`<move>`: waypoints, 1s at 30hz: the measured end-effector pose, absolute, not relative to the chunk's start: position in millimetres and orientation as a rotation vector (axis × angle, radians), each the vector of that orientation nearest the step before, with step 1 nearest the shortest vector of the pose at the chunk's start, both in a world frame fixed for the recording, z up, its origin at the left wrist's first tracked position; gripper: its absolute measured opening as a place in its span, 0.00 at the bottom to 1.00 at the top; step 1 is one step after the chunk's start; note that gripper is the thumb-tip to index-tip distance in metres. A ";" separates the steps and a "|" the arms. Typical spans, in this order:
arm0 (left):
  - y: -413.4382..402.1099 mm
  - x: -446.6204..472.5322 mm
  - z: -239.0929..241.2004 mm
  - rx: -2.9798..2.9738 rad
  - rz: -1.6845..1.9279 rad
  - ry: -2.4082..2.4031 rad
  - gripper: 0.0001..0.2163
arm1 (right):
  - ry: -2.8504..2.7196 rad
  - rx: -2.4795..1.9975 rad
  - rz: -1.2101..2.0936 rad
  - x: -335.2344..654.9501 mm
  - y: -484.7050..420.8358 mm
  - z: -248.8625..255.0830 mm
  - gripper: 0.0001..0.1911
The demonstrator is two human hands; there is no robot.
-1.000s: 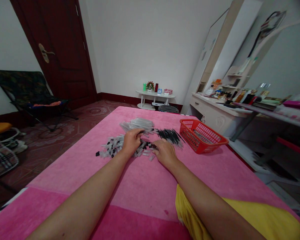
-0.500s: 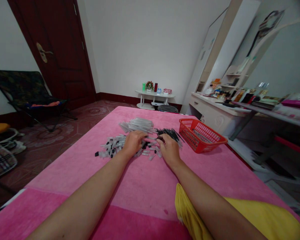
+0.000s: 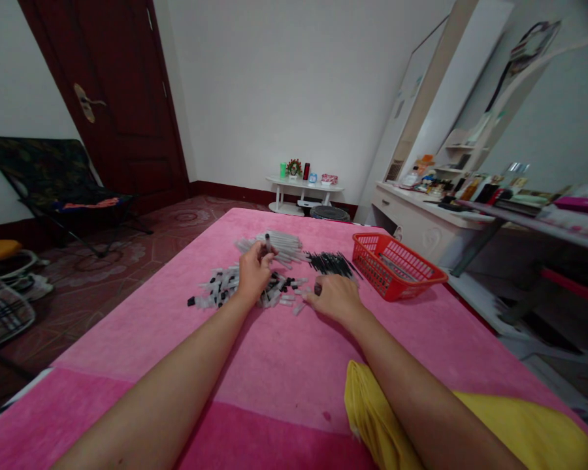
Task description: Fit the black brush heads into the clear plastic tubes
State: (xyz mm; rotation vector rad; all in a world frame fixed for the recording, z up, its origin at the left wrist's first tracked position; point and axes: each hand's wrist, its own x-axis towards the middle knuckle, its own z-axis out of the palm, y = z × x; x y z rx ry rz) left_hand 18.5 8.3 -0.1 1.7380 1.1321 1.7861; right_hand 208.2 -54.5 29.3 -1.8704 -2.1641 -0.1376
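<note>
On a pink cloth [image 3: 284, 352] lie three heaps: clear tubes [image 3: 279, 243] at the back, thin black refills [image 3: 331, 264] to their right, and short clear caps with black ends [image 3: 219, 287] at the left. My left hand [image 3: 253, 271] is closed round an upright clear tube with a dark tip, above the cap heap. My right hand [image 3: 334, 296] rests on the cloth just in front of the black refills, its fingers pinched on a small dark piece.
A red plastic basket [image 3: 393, 266] stands right of the heaps, near the cloth's right edge. A dressing table [image 3: 424, 219] with bottles is beyond it. A yellow cloth [image 3: 494, 424] covers my lap at the lower right. A folding chair [image 3: 59, 186] and a dark door [image 3: 117, 98] are at the left.
My left hand has lifted from the heap and now holds a tube upright. My right hand has drawn back toward me and to the right with a small dark piece.
</note>
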 end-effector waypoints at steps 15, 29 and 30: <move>10.7 24.1 0.1 0.925 1.615 0.780 0.16 | -2.403 -1.839 -0.032 208.2 -60.3 40.0 0.02; -1.3 36.5 9.1 0.855 1.481 0.710 0.13 | -1.787 -1.318 0.528 204.0 -36.7 12.6 0.06; -1.8 37.9 8.6 0.857 1.476 0.713 0.13 | -1.787 -1.306 0.526 204.4 -36.8 12.0 0.06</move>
